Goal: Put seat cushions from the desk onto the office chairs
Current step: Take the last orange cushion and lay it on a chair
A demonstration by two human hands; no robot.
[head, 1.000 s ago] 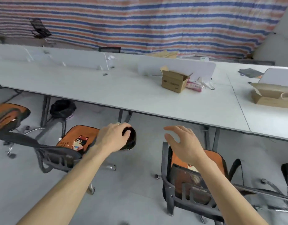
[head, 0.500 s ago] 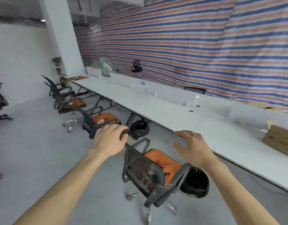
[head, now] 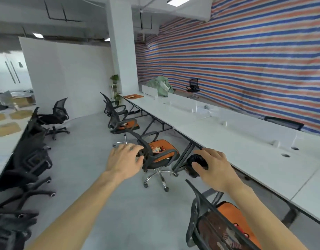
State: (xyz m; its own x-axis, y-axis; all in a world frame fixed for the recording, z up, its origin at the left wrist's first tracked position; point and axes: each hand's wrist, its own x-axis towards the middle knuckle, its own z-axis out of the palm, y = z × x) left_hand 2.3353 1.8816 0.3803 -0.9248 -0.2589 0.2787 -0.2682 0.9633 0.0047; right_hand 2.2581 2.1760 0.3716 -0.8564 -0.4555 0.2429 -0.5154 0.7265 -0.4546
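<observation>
The one seat cushion (head: 133,96) I can see on the desk (head: 227,141) lies flat at its far end, well ahead of me and well apart from both hands; its longer side seems to run across the desk end. My left hand (head: 124,160) is out in front, fingers spread and relaxed, holding nothing. It overlaps the back of the middle chair (head: 152,156), and I cannot tell whether it touches. My right hand (head: 216,169) is likewise spread and empty, in front of a black bin (head: 194,160) under the desk. The left hand lines up better with the cushion, but the desk runs along my right, so I judge the right hand reaches it first once I walk up. The near chair (head: 209,222), the middle one and the further chair (head: 119,123) carry orange cushions and crowd the desk edge. A bare chair (head: 110,105) stands near the cushion. The aisle beside the row of black chairs (head: 29,150) looks passable.
</observation>
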